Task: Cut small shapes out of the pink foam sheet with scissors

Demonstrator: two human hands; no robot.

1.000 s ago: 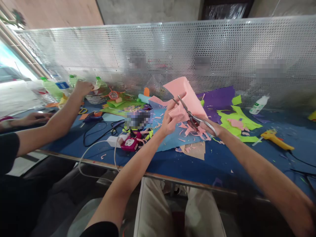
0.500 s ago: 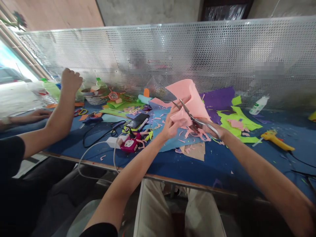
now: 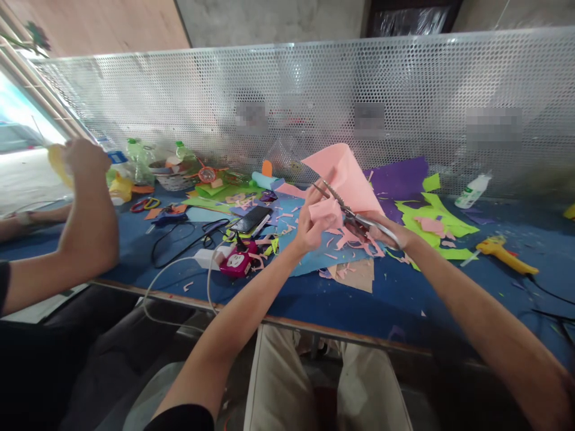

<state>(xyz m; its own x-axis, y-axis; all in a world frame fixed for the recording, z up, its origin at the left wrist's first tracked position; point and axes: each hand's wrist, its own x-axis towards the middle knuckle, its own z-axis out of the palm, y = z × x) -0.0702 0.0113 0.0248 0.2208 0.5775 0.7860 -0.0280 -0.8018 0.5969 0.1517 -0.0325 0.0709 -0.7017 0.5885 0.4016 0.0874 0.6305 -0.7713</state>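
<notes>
Head view: L hand (image 3: 309,224) clamps the pink sheet (image 3: 359,185) above the desk (image 3: 309,299); pink scraps (image 3: 348,240) lie loose below, a large pc. of sheet is uncut, so cutting's prob. partway; scissors (image 3: 346,209), blades apart at the sheet, sit gripped in R hand (image 3: 389,230).

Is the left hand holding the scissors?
No, the scissors are in the right hand, and the left hand holds the pink sheet.

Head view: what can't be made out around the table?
All in the head view:
Left hand: fingers partly covered by the pink sheet.
Right hand: fingers partly behind the scissors.
Yellow item by the co-worker's raised hand: blurred.
White bottle: label too small.
Yellow object, far right: cut off by the edge.
</notes>
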